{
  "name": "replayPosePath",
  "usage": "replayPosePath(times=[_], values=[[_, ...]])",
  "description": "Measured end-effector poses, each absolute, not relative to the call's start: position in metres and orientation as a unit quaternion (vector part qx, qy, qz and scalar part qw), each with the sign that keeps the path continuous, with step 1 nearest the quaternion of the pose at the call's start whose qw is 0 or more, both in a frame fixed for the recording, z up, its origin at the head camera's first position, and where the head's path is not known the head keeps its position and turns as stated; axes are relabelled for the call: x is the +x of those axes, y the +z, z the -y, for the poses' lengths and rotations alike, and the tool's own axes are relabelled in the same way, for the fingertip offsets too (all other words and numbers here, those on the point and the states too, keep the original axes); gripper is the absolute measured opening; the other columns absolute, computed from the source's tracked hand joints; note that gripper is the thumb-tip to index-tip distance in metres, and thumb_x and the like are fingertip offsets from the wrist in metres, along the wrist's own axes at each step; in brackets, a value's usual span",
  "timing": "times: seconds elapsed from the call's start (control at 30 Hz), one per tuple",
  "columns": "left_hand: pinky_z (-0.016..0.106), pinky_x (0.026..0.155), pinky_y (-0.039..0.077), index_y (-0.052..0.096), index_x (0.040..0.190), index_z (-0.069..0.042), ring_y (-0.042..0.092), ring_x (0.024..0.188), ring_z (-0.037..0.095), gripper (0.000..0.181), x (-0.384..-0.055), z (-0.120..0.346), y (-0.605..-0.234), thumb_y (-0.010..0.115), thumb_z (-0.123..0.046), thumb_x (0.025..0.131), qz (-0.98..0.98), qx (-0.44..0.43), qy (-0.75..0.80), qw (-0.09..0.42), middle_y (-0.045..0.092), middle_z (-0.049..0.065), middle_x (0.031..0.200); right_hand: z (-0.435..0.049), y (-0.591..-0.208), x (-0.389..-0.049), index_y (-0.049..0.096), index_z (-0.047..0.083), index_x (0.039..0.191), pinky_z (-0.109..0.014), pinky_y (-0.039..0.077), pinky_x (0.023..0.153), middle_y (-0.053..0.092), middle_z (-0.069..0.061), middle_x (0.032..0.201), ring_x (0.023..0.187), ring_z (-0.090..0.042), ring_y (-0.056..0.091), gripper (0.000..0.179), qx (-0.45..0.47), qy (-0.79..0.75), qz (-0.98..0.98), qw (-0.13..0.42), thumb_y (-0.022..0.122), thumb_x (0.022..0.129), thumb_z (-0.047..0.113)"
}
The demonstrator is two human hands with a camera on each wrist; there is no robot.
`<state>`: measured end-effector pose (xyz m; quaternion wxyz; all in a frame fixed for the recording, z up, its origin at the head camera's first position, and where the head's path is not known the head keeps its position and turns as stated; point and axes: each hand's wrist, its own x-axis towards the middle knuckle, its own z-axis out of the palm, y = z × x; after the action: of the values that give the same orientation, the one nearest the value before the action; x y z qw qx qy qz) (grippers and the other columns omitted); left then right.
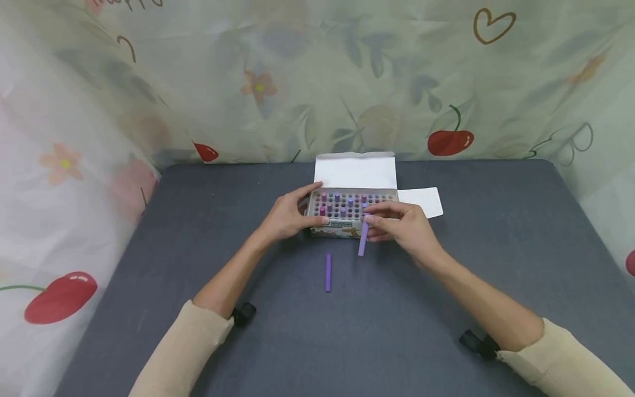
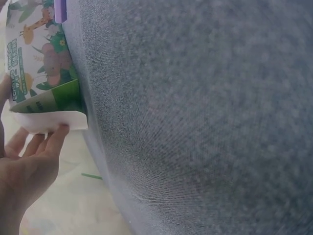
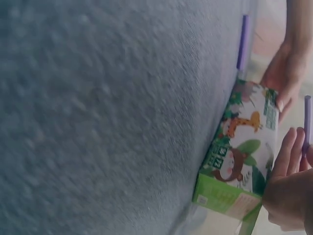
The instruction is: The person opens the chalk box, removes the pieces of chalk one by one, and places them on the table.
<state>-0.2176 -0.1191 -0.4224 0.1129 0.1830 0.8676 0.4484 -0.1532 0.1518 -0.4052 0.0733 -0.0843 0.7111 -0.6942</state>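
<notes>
A small cardboard box (image 1: pixel 333 230) with animal pictures stands open on the grey table, its holed insert (image 1: pixel 357 209) carrying several pink and purple sticks upright. My left hand (image 1: pixel 288 216) grips the box's left end, thumb at the front corner and index finger reaching the back. In the left wrist view, fingers rest against a white side flap (image 2: pixel 54 120). Between thumb and fingers, my right hand (image 1: pixel 407 226) pinches a slim light purple crayon-like stick (image 1: pixel 363 241) slantwise before the box's front. A darker purple stick (image 1: pixel 328 273) lies on the table nearer me.
The box's white lid (image 1: pixel 355 171) stands raised at the back, and another flap (image 1: pixel 421 202) sticks out to the right. Behind the table (image 1: pixel 223 204) hangs a printed cloth (image 1: pixel 297 82). Black wrist cameras (image 1: pixel 244 314) are on both forearms.
</notes>
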Motion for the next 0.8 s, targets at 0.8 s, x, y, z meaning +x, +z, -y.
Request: replayPosePath(times=[0.8], values=[[0.037, 0.110, 0.043, 0.042, 0.153, -0.019, 0.049, 0.132, 0.023, 0.081, -0.218, 0.118, -0.423, 0.083, -0.025, 0.083, -0.861, 0.185, 0.464, 0.099, 0.043, 0.009, 0.152, -0.117, -0.431, -0.144, 0.067, -0.010, 0.116, -0.043, 0.062, 0.074, 0.073, -0.017, 0.095, 0.079, -0.025, 0.074, 0.030, -0.029, -0.681, -0.700, 0.214, 0.073, 0.090, 0.005]])
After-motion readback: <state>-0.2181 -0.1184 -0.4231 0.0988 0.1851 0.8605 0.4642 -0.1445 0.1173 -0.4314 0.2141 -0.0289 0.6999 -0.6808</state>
